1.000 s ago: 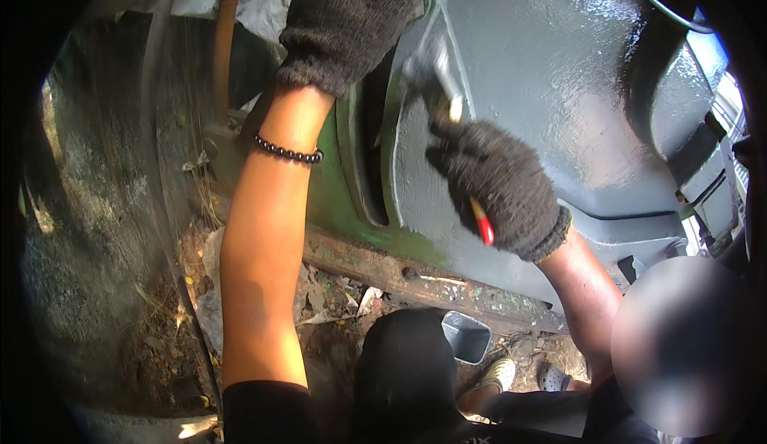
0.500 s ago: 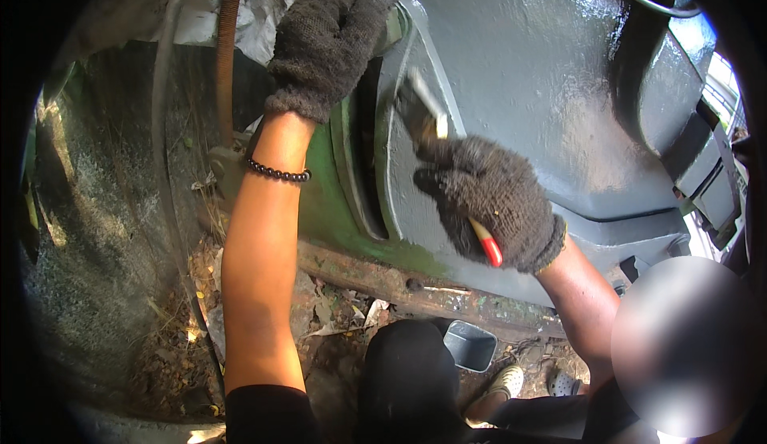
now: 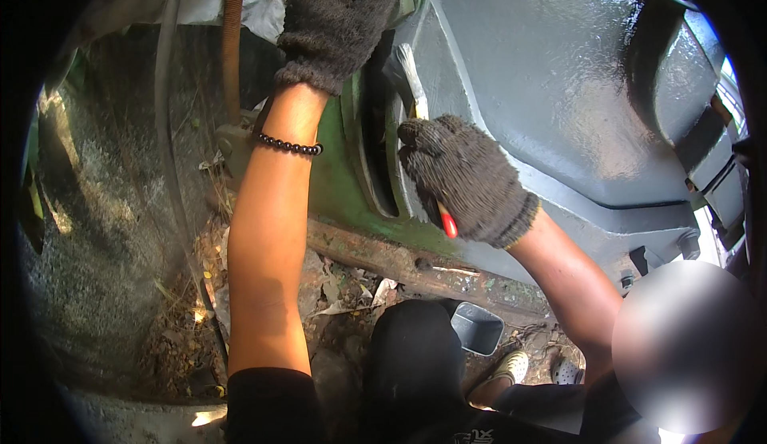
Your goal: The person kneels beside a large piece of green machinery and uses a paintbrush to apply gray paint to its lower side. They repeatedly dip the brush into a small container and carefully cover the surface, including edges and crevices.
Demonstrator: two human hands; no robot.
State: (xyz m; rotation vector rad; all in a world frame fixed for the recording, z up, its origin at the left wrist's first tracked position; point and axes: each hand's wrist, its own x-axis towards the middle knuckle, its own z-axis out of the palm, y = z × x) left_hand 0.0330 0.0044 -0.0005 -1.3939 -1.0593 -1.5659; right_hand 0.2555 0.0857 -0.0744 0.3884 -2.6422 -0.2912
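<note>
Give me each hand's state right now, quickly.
Left hand: gloved, pressed on the machine housing; grip cannot be told.
Right hand: gloved, closed around a paintbrush.

A red-handled paintbrush [image 3: 417,116] stands upright, bristles against the wet grey-painted machine housing [image 3: 559,85].

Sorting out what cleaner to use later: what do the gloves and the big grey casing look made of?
Gloves: dark knitted fabric, fuzzy and ribbed at the cuff. Casing: apparently cast metal, its glossy grey paint showing wet-looking highlights, with older green paint at the edge.

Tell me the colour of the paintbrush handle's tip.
Red, on the paintbrush below the right hand; head view.
</note>
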